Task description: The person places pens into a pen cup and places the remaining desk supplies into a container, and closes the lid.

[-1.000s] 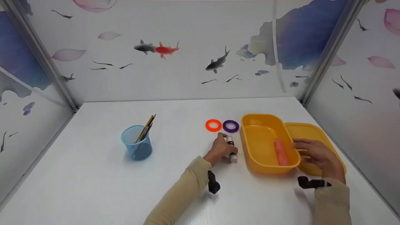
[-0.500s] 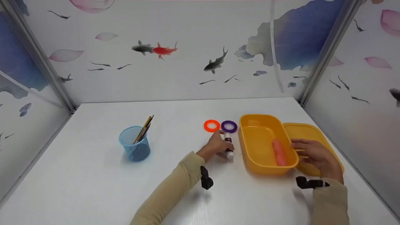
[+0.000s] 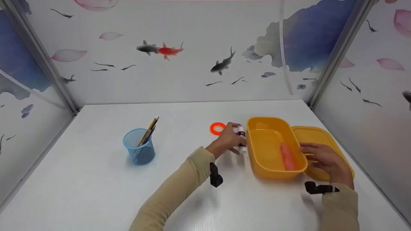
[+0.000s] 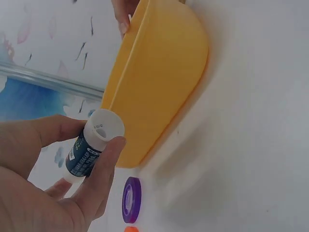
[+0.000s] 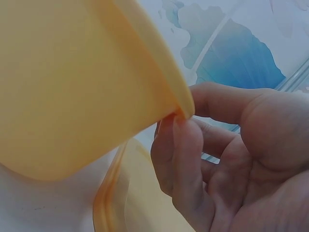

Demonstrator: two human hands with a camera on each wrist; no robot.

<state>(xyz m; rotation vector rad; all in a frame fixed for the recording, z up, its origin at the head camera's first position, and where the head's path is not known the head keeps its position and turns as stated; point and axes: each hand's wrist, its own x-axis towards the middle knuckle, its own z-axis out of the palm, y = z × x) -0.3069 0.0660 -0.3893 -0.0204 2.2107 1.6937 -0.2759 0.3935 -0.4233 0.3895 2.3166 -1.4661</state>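
My left hand (image 3: 227, 140) pinches a glue stick (image 4: 83, 158) between thumb and fingers, just left of the yellow plastic box (image 3: 265, 149). The stick has white ends and a dark printed label. In the left wrist view it is clear of the table, with shadows below it. My right hand (image 3: 329, 160) grips the box's right rim, thumb and fingers on either side of it in the right wrist view. Inside the box, along its right side, lies a pink-red stick-like object (image 3: 287, 156).
Under the box's right side lies its yellow lid (image 3: 316, 133). An orange ring (image 3: 215, 128) and a purple tape roll (image 4: 131, 200) lie behind my left hand, which partly covers the roll in the head view. A blue cup (image 3: 138, 150) with several pencils (image 3: 148, 132) stands at left.
My left hand has lifted the glue stick off the table and carried it back and right, close to the box. My right hand stays at the rim.
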